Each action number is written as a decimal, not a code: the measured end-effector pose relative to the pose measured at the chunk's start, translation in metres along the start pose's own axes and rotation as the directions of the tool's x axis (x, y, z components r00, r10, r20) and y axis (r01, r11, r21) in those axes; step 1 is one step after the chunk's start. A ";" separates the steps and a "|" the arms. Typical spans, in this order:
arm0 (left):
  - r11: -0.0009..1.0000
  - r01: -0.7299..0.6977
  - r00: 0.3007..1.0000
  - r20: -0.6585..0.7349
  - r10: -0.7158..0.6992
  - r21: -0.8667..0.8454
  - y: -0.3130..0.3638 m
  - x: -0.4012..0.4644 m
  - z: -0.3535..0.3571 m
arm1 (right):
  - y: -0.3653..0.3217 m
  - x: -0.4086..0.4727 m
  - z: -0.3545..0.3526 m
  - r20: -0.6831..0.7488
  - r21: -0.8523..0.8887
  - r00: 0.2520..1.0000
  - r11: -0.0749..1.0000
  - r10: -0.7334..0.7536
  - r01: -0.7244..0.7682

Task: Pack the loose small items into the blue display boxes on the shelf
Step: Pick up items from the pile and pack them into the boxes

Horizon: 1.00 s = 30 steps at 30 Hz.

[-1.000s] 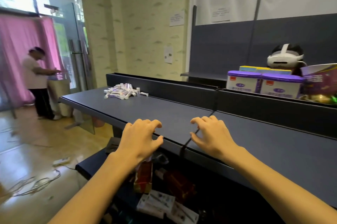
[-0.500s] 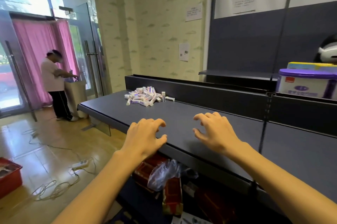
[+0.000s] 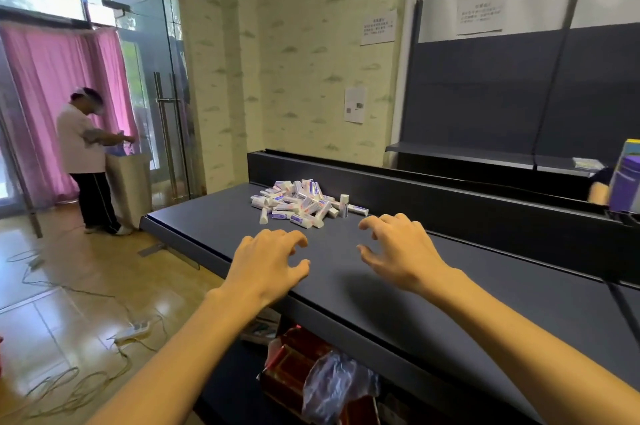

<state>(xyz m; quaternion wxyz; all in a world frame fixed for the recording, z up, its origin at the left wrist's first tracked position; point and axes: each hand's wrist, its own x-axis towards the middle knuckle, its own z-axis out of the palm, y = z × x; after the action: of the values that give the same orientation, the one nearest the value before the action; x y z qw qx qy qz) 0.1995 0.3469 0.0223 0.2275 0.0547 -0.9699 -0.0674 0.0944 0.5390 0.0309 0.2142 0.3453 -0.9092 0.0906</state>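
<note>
1. Head view: left hand (image 3: 266,263) and right hand (image 3: 401,251) hover over the shelf (image 3: 485,307) near its front edge, fingers loosely curled, holding nothing.
2. One pile of small white tubes (image 3: 299,204), too many to count, lies toward the shelf's back left corner.

Two bare forearms, no sleeves; left hand (image 3: 266,262), right hand (image 3: 398,251) ringless, ungloved

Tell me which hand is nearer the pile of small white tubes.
Right. The right hand hovers just in front of the pile of small white tubes; the left hand hangs farther back.
</note>
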 end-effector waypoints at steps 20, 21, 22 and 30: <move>0.942 -0.260 0.959 0.056 0.277 -0.211 -0.191 0.148 0.039 | -0.102 0.136 0.100 0.031 -0.139 0.943 0.936 0.330 -0.323; 0.933 -0.284 0.951 0.061 0.304 -0.219 -0.198 0.156 0.042 | -0.104 0.140 0.105 0.027 -0.135 0.933 0.926 0.359 -0.353; 0.923 -0.308 0.942 0.066 0.330 -0.232 -0.204 0.162 0.046 | -0.106 0.142 0.109 0.027 -0.132 0.921 0.914 0.389 -0.383; 0.833 -0.441 0.867 0.081 0.492 -0.334 -0.244 0.191 0.086 | -0.121 0.164 0.142 -0.060 -0.121 0.821 0.813 0.567 -0.570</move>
<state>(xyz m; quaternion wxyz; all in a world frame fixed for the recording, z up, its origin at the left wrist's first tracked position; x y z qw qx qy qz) 0.0095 0.0897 -0.0092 0.1625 -0.2256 -0.9468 -0.1624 0.0187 0.3078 -0.0199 0.2095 0.0418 -0.9725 0.0929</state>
